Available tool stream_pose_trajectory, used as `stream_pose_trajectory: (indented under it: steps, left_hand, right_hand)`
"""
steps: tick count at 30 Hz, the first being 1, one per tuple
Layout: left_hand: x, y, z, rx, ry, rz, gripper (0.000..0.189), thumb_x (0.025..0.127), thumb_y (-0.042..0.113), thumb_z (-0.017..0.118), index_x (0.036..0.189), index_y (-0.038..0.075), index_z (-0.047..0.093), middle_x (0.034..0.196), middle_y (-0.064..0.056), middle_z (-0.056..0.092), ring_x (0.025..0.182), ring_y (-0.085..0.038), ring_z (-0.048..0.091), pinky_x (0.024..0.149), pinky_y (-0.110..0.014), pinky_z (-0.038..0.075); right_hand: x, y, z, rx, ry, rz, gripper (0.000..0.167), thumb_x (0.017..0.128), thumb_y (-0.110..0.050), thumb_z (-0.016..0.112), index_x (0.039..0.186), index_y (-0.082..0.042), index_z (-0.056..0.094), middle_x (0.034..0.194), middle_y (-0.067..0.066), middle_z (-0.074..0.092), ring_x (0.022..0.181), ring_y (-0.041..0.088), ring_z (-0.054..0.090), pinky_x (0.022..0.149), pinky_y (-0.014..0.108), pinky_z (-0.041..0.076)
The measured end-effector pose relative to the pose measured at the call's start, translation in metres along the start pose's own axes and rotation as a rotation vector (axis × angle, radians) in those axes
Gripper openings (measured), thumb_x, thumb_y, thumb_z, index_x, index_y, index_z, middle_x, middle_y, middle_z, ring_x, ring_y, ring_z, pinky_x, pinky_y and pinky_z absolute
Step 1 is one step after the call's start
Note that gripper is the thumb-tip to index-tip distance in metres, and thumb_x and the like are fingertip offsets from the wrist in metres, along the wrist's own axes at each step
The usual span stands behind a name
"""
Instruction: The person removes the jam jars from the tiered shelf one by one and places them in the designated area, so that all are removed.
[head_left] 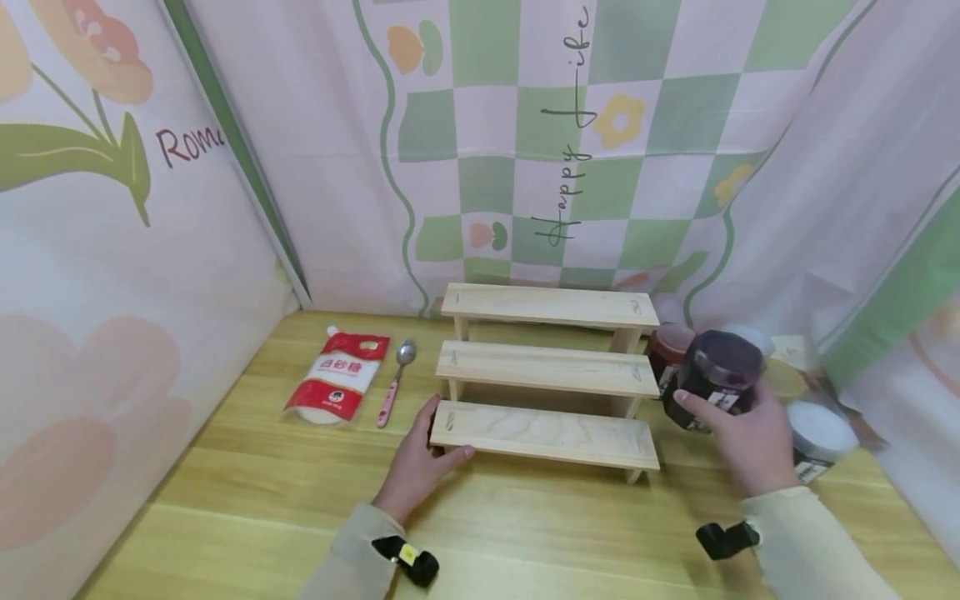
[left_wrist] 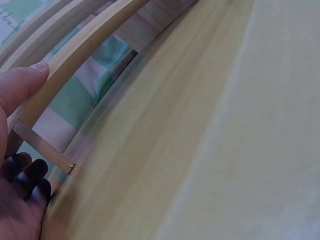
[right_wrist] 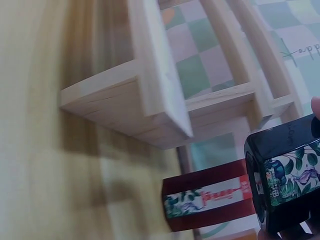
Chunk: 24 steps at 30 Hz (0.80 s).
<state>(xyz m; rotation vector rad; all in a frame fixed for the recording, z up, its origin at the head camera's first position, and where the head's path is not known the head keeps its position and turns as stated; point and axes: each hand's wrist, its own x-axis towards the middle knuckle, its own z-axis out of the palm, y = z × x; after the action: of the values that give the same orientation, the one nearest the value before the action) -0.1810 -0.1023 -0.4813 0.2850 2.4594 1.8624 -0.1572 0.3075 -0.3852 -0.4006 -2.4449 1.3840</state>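
"Sleeves (head_left: pixel 345 557) nearest, both pale, each with a black wrist device (head_left: pixel 727 540). With the wooden stand (head_left: pixel 543 429) as the clock's centre, what do the 2 hands do?"

"They are well apart. At 8 o'clock the left hand (head_left: pixel 412 472) grips the near left end of the lowest of the stand's 3 steps, its thumb at the front edge. Between 3 and 4 o'clock the right hand (head_left: pixel 756 440) is curled round a dark jar (head_left: pixel 712 367), which looks raised off the wooden table (head_left: pixel 555 533)."

"And around that jar?"

"A white-lidded jar (head_left: pixel 822 432) stands just beyond the right hand, also between 3 and 4. Farther back, near 3 o'clock, a red jar (right_wrist: pixel 207 195) stands just beside the stand, partly hidden by the dark jar; the right wrist view shows its leafy label."

"At 9 o'clock?"

"A pink-handled spoon (head_left: pixel 394 386) lies between the stand and a red-and-white bag (head_left: pixel 337 379)."

"Farthest?"

"At 12 o'clock, behind the stand, hangs a curtain (head_left: pixel 487 185) with green checks and the words 'Happy Life'."
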Motion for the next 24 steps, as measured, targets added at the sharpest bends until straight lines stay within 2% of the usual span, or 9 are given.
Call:
stream_pose_trajectory:
  steps: [4,6,8,11,14,17,20,22,24]
  left_hand:
    - [0.0,0.0,0.0,0.007,0.0,0.003,0.103,0.085,0.035,0.082,0.161,0.01,0.018,0.157,-0.017,0.038,0.141,-0.036,0.04,0.113,-0.054,0.038]
    - [0.0,0.001,0.0,0.003,0.001,0.002,0.103,0.084,0.035,0.082,0.161,0.01,0.018,0.157,-0.016,0.038,0.141,-0.035,0.04,0.113,-0.054,0.037]
    - [0.0,0.001,0.0,0.0,0.001,0.002,0.104,0.084,0.035,0.082,0.161,0.01,0.018,0.157,-0.016,0.038,0.141,-0.035,0.04,0.113,-0.054,0.037]
    - [0.0,0.001,0.0,-0.005,-0.001,0.004,0.104,0.084,0.035,0.082,0.161,0.01,0.017,0.158,-0.016,0.037,0.141,-0.035,0.039,0.114,-0.053,0.036]
    - [0.001,0.0,0.0,-0.009,-0.001,0.0,0.105,0.084,0.036,0.083,0.161,0.01,0.017,0.158,-0.016,0.036,0.142,-0.035,0.039,0.114,-0.052,0.035]
    - [0.001,0.0,0.0,-0.013,0.003,-0.01,0.106,0.083,0.038,0.083,0.161,0.011,0.018,0.158,-0.014,0.036,0.142,-0.033,0.039,0.115,-0.051,0.035]
    - [0.0,0.0,0.0,-0.007,0.005,-0.004,0.106,0.082,0.038,0.083,0.161,0.01,0.018,0.158,-0.015,0.037,0.142,-0.033,0.039,0.115,-0.052,0.035]
    - [0.0,0.0,0.0,0.002,0.004,-0.004,0.106,0.082,0.038,0.084,0.161,0.011,0.018,0.158,-0.015,0.038,0.142,-0.033,0.04,0.115,-0.052,0.035]
    - [0.0,0.0,0.0,0.009,0.004,-0.004,0.106,0.082,0.038,0.083,0.161,0.01,0.018,0.157,-0.015,0.038,0.142,-0.034,0.04,0.115,-0.052,0.035]
  right_hand:
    - [0.002,-0.01,-0.003,0.019,0.014,-0.009,0.091,0.084,-0.044,0.081,0.156,-0.014,0.033,0.152,0.024,0.043,0.135,0.045,0.041,0.109,0.065,0.033]
    - [0.004,-0.014,-0.004,0.022,0.018,-0.016,0.089,0.084,-0.043,0.081,0.156,-0.016,0.035,0.151,0.023,0.045,0.132,0.039,0.045,0.104,0.054,0.042]
    - [0.006,-0.017,-0.005,0.014,0.018,-0.026,0.087,0.084,-0.043,0.081,0.155,-0.016,0.037,0.147,0.022,0.048,0.124,0.033,0.05,0.094,0.041,0.049]
    - [0.009,-0.023,-0.006,-0.009,0.021,-0.041,0.086,0.084,-0.045,0.08,0.153,-0.013,0.039,0.142,0.02,0.052,0.111,0.022,0.052,0.074,0.024,0.05]
    - [0.013,-0.03,-0.007,-0.019,0.021,-0.051,0.088,0.084,-0.047,0.08,0.153,-0.012,0.038,0.141,0.018,0.052,0.11,0.02,0.052,0.072,0.023,0.05]
    - [0.016,-0.039,-0.007,-0.01,0.01,-0.051,0.09,0.084,-0.049,0.079,0.154,-0.014,0.036,0.146,0.018,0.05,0.12,0.03,0.051,0.088,0.037,0.05]
    - [0.02,-0.047,-0.008,-0.004,0.006,-0.045,0.093,0.083,-0.051,0.079,0.155,-0.013,0.035,0.148,0.019,0.048,0.129,0.035,0.047,0.101,0.052,0.042]
    - [0.022,-0.052,-0.008,-0.002,0.002,-0.033,0.093,0.082,-0.053,0.079,0.155,-0.014,0.035,0.148,0.017,0.049,0.126,0.033,0.049,0.099,0.05,0.045]
    - [0.024,-0.056,-0.007,0.011,-0.001,-0.017,0.093,0.081,-0.053,0.079,0.154,-0.015,0.035,0.145,0.016,0.05,0.117,0.029,0.054,0.089,0.041,0.052]
